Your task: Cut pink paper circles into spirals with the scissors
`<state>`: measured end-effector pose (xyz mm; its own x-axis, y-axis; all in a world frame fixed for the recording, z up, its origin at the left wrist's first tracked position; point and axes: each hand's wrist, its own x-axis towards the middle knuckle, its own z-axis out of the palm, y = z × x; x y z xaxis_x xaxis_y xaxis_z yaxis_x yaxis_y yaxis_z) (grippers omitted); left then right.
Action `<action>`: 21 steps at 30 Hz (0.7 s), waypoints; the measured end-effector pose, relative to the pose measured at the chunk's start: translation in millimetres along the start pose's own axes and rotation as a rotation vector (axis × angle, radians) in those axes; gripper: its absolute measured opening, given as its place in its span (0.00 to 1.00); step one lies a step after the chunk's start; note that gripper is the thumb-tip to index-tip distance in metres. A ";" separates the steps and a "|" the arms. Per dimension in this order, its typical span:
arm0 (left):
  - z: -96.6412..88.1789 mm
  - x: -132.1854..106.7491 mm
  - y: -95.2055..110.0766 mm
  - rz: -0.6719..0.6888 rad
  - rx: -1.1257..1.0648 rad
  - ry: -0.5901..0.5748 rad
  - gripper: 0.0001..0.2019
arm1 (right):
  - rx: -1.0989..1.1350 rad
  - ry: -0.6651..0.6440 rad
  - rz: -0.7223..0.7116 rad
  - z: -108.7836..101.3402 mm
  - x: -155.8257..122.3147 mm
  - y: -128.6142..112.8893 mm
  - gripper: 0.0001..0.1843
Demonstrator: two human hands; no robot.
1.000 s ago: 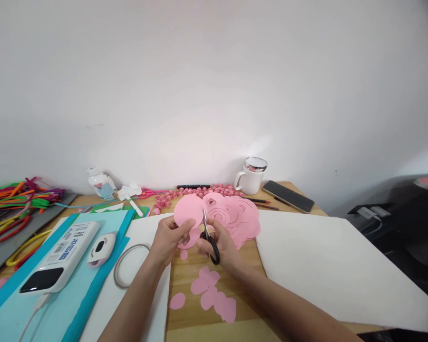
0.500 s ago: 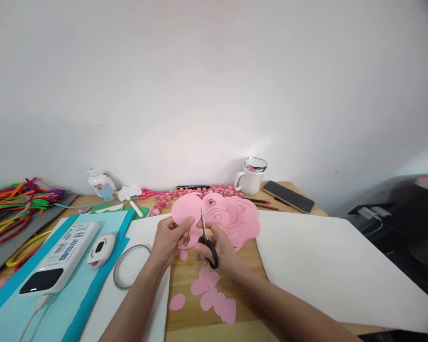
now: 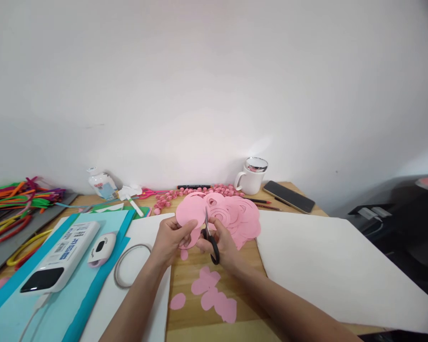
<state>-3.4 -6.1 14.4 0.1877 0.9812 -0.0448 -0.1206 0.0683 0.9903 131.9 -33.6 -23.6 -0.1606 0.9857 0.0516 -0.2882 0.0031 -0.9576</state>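
Observation:
Between thumb and fingers, my left hand [image 3: 171,236] pinches a round pink paper disc [image 3: 189,211]. My right hand [image 3: 223,243] is closed around the black handles of a pair of scissors [image 3: 213,246], whose blades point up at the disc's right edge. Just behind both hands lies a pile of pink paper circles and spiral-cut pieces [image 3: 244,218]. Small pink paper scraps [image 3: 210,295] are scattered on the wooden table below my hands.
Left stand a white power bank [image 3: 62,256], a small white device [image 3: 102,249] and a tape roll [image 3: 116,270]. At the back are a bottle [image 3: 103,184], rolled pink paper pieces [image 3: 164,199], a mug [image 3: 253,178] and a phone [image 3: 288,196]. White board [image 3: 335,266] covers the right.
The disc in my left hand has shifted slightly right and turned a little. The scissors have moved slightly right, and their blades look closer together along the disc's edge.

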 end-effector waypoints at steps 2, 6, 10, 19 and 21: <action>-0.6 0.9 -0.1 0.009 0.004 0.013 0.19 | -0.018 0.004 0.011 -0.8 0.2 1.1 0.29; -1.6 1.0 -0.2 0.016 0.005 0.021 0.19 | -0.051 -0.001 0.011 -2.0 0.8 3.1 0.29; -3.0 0.9 -0.6 0.030 -0.002 0.027 0.18 | -0.069 0.009 0.021 -1.8 0.5 3.1 0.27; -4.2 2.2 -1.0 0.046 -0.014 0.027 0.19 | -0.133 0.018 0.023 -2.8 -0.4 7.2 0.24; -3.9 1.8 -1.0 0.033 -0.036 -0.004 0.18 | -0.121 0.020 0.019 -1.8 -1.1 6.6 0.23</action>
<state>-6.7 -3.7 12.7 0.1871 0.9823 -0.0113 -0.1617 0.0421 0.9859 131.9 -34.4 -30.5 -0.1460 0.9889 0.0291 -0.1687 0.0041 -0.9857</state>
